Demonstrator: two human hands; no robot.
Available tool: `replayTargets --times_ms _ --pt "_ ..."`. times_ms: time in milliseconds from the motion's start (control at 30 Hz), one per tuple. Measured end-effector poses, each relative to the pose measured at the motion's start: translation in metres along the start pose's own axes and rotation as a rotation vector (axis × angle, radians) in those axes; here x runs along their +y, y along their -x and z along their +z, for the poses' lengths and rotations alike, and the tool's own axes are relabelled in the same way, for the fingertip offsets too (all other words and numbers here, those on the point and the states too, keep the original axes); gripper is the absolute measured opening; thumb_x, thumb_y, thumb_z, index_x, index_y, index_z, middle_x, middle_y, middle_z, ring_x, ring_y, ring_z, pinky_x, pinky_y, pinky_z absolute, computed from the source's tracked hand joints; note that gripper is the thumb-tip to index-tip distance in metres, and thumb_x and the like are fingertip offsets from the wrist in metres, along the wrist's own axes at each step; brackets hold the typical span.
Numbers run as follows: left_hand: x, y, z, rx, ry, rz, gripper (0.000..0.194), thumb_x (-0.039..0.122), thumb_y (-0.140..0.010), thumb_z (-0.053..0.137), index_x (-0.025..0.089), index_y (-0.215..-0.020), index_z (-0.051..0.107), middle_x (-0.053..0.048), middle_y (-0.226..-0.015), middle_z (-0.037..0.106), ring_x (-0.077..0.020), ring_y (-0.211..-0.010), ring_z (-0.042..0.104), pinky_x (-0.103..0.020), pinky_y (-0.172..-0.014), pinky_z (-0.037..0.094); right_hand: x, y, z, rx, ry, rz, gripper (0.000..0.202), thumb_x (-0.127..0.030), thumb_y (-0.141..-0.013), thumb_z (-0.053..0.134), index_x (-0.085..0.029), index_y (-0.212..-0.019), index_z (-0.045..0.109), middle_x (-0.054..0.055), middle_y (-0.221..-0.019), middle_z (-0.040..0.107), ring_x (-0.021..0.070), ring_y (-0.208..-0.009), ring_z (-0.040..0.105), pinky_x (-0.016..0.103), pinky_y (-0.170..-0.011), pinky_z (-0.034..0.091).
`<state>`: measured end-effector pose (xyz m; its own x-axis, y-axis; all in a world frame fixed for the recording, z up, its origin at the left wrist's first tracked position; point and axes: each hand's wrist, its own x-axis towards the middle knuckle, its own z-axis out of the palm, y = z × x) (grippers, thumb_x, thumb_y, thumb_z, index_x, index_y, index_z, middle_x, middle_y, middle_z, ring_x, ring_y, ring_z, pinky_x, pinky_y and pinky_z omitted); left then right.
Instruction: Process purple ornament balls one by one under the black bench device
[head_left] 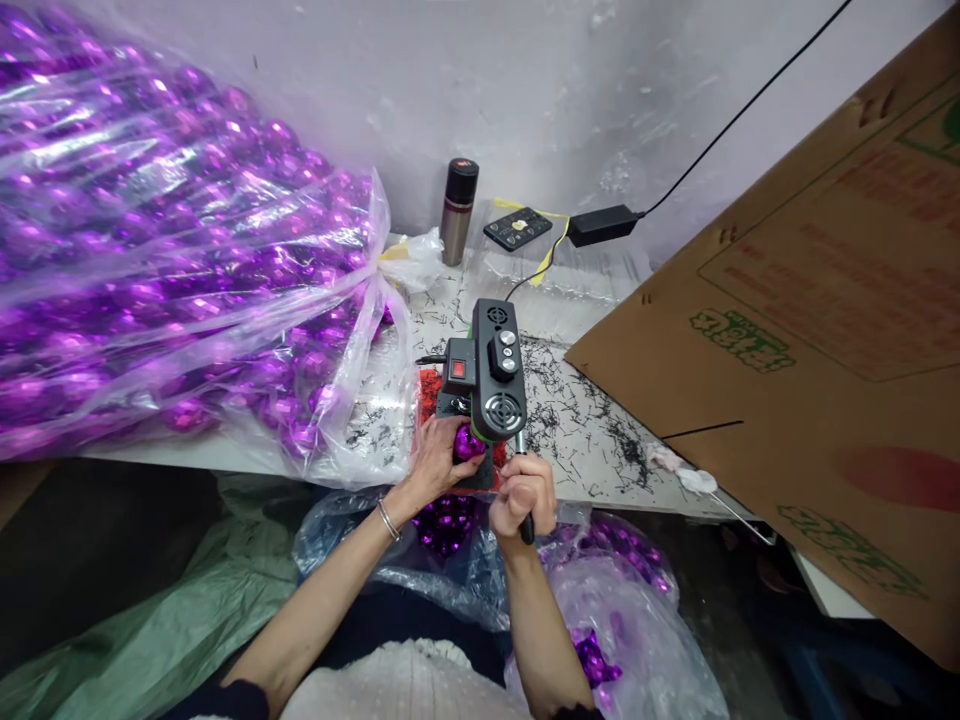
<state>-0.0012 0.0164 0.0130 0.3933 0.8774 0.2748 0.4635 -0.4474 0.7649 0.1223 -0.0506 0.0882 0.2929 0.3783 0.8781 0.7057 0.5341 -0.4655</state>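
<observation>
My left hand [435, 462] grips a shiny purple ball ornament [469, 443] beneath the front end of a small black machine [498, 372] with a red switch. Around the black handle of the machine's lever [528, 528], the fingers of my right hand [525, 492] are wrapped. A red sheet [429, 390] shows under the machine's base. More purple ornaments [444, 522] lie in a plastic bag on my lap, just below my hands. What the ball rests against under the machine head is hidden.
A huge clear bag of purple balls [187, 250] covers the left side of the table. Behind stand a thermos [458, 212], a phone [517, 229] and a power adapter [602, 225]. A cardboard box [795, 330] leans in at right. Black scraps [570, 410] litter the tabletop.
</observation>
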Motion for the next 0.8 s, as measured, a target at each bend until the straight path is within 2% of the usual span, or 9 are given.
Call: replayTargets --times_ms 333,800 --pt "-0.001 0.0 0.0 -0.002 0.01 0.001 0.046 0.043 -0.089 0.082 0.02 -0.126 0.067 -0.011 -0.119 0.072 -0.0342 -0.114 0.065 -0.048 -0.106 0.048 0.01 0.004 0.003 0.037 -0.014 -0.068 0.036 -0.026 -0.113 0.039 -0.025 -0.08 0.052 -0.003 -0.073 0.057 0.0134 -0.061 0.055 0.033 -0.065 0.049" --pt "-0.003 -0.004 0.001 0.014 0.016 0.004 0.049 0.048 -0.091 0.079 0.02 -0.129 0.069 -0.013 -0.12 0.074 -0.0343 -0.116 0.067 -0.051 -0.109 0.049 0.025 0.004 0.0 -0.084 -0.027 -0.2 0.027 -0.023 -0.109 0.042 -0.026 -0.085 0.053 -0.002 -0.078 0.061 0.0141 -0.065 0.056 0.033 -0.067 0.048"
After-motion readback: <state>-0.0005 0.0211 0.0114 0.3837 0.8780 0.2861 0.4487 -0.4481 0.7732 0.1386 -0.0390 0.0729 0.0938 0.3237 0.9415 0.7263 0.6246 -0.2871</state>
